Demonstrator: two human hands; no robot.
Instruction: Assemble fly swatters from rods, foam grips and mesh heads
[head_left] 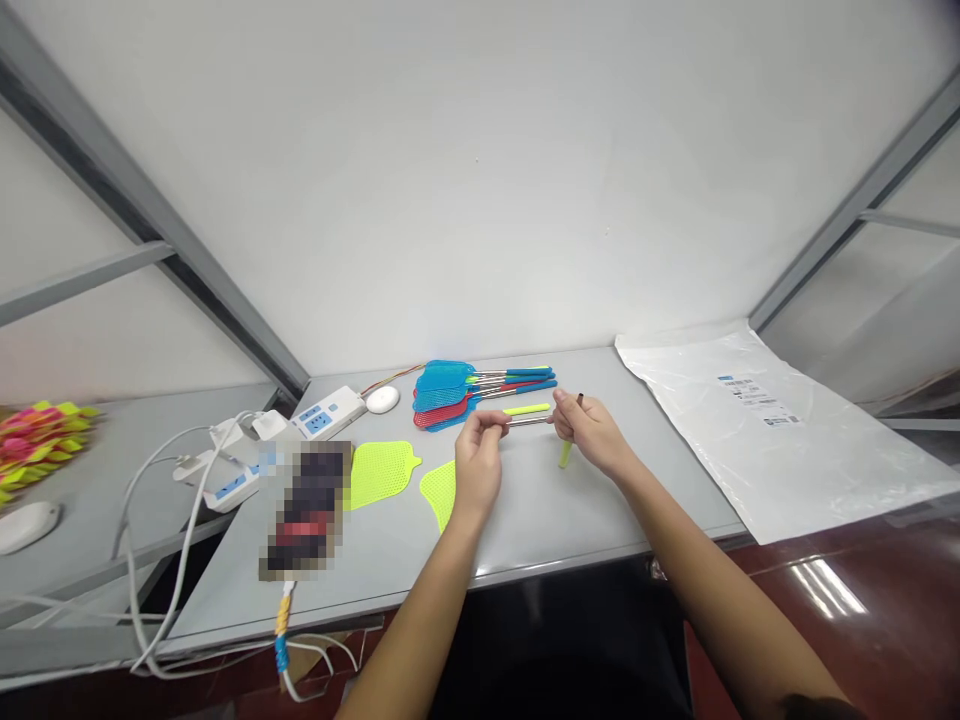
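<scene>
In the head view, the left hand point(480, 460) pinches a thin metal rod point(529, 420) between thumb and fingers, over the near middle of the grey table point(555, 520). The rod reaches across to the fingertips of the right hand point(592, 430), which is curled around a yellow-green piece point(565, 455) showing below it. A yellow-green handle point(529, 409) shows just beyond the rod. Farther back lies a pile of blue swatters point(444, 378) with a red swatter point(442, 413) among them. Left of the left hand are a perforated yellow-green swatter head point(382, 473) and a second head point(439, 490), partly hidden by that hand. At the right, a white plastic bag point(750, 450) lies flat, reaching over the table's edge; whether it holds anything, I cannot tell.
</scene>
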